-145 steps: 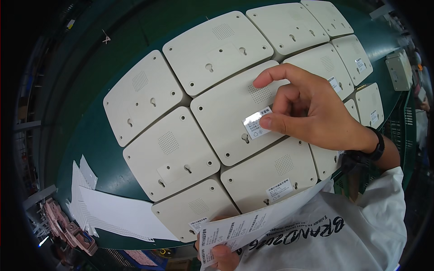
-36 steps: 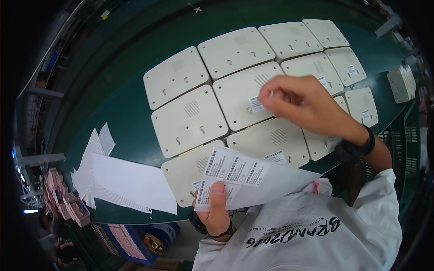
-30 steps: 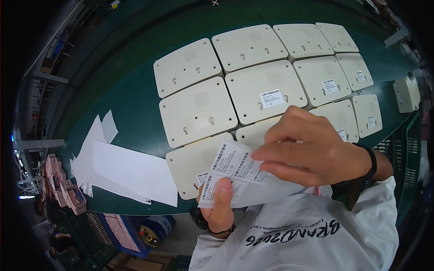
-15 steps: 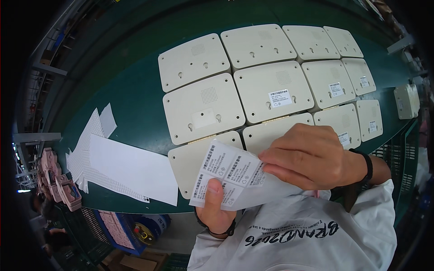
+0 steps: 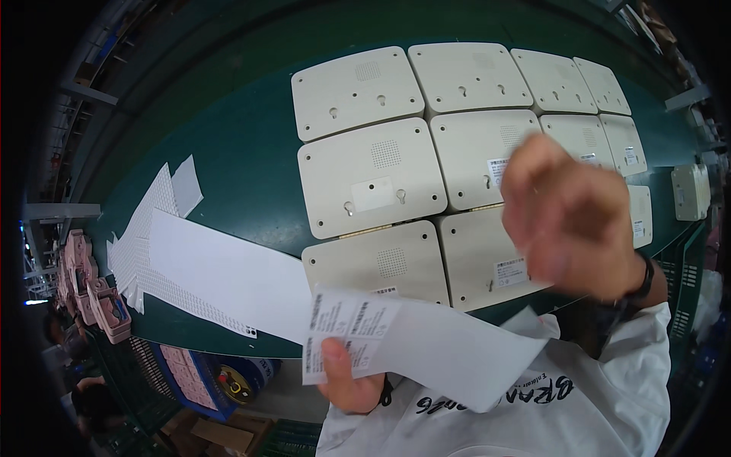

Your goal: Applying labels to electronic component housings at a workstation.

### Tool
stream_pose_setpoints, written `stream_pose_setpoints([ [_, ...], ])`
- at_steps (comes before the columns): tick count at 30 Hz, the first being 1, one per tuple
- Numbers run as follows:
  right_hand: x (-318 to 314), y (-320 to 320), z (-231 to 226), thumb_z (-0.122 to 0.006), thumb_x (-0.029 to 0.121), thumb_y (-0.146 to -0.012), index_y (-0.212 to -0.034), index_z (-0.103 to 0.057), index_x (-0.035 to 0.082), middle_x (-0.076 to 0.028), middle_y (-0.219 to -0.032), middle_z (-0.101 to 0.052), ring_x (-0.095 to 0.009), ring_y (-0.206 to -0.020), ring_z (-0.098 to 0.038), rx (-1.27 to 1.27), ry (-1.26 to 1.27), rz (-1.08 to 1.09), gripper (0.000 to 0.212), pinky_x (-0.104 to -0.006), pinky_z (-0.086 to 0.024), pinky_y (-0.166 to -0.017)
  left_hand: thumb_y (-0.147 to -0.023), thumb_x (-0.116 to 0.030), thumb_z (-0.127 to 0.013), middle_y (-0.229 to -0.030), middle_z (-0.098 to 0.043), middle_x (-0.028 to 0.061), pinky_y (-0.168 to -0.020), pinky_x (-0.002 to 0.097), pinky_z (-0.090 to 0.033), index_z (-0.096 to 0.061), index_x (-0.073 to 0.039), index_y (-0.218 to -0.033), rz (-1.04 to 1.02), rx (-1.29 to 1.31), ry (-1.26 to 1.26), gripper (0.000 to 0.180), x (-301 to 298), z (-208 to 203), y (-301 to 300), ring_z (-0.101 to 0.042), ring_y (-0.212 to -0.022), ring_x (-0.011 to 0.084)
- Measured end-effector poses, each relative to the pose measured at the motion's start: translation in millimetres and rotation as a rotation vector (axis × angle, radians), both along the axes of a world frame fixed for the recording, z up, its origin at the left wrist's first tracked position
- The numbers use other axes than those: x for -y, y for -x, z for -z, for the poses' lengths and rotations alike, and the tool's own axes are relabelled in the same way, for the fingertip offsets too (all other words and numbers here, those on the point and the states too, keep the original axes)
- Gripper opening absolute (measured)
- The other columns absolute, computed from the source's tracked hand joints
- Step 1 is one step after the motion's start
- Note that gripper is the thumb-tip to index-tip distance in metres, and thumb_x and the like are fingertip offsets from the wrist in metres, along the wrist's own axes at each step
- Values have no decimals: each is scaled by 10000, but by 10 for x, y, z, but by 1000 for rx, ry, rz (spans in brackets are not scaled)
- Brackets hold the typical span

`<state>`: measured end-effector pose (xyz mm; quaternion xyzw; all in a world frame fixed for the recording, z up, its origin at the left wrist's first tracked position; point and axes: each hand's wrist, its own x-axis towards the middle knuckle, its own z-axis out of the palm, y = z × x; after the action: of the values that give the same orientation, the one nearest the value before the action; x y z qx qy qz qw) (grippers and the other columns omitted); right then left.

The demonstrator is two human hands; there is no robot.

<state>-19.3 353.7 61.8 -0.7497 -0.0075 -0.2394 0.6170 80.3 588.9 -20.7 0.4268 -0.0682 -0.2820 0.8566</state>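
A sheet of printed stickers (image 5: 354,324) on pale backing is held low over the table's near edge. My left hand (image 5: 349,385) is closed on its left end, thumb on top, and the bare backing curves away to the right. My right hand (image 5: 575,221) is raised over cream plastic speaker housings (image 5: 384,171), its curled fingers smeared by motion. Whether anything is between them cannot be made out. The housings lie in rows, backs up, with screw holes and keyhole slots. Some carry a white sticker (image 5: 510,272); one in the middle row shows a bare rectangular recess (image 5: 372,195).
White sheets (image 5: 228,263) and perforated strips (image 5: 148,244) overlap at the left of the green table (image 5: 244,160). Another housing stack (image 5: 691,192) stands at the far right. Pink parts (image 5: 91,282) and a blue crate (image 5: 186,381) are beyond the left edge.
My right hand has left the sticker sheet and moved up and right over the housings. The sheet's right part now hangs free. The view has shifted, and the housings sit farther right.
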Motion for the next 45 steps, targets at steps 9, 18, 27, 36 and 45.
stream_pose_setpoints([
  [9, 128, -678, 446, -707, 85, -959, -1047, -682, -7, 17, -844, -634, -32, -751, -573, -438, -160, 156, 130, -176, -461, -666, -999, -245, -505, -1186, -654, 309, -830, 440, -596, -498, 187, -1304, -5, 451, -318, 529, -158, 39, -192, -704, -961, 409],
  [18, 178, -730, 458, -701, 96, -962, -1099, -706, -16, -46, -919, -704, -61, -781, -625, -537, -333, 70, 177, -185, -508, -682, -856, -45, -629, -935, -721, 231, -694, 392, -580, -703, 108, -944, 514, 1131, -314, 192, -157, -434, -1004, -704, -776, 342],
  [27, 151, -732, 475, -704, 97, -961, -1056, -706, -5, -35, -941, -706, -66, -858, -632, -406, -298, 31, 140, -211, -521, -778, -788, -39, -671, -1005, -724, 196, -762, 399, -558, -712, 70, -917, 748, 1349, -340, 174, 294, -437, -1373, -686, -891, 356],
  [36, 182, -780, 514, -741, 52, -919, -1064, -698, 3, 11, -878, -681, -34, -791, -599, -561, -120, 61, 159, -187, -492, -709, -730, -82, -722, -1122, -715, 165, -813, 440, -563, -718, 12, -985, 520, 1875, -354, 271, 516, -124, -1355, -678, -1021, 370],
  [45, 220, -812, 562, -758, 35, -891, -1121, -690, 12, 6, -810, -685, -5, -683, -548, -525, -9, 95, 241, -170, -430, -591, -716, -83, -731, -1124, -714, 176, -820, 429, -579, -716, 9, -999, 495, 1859, -348, 299, 466, -7, -1374, -681, -1058, 361],
])
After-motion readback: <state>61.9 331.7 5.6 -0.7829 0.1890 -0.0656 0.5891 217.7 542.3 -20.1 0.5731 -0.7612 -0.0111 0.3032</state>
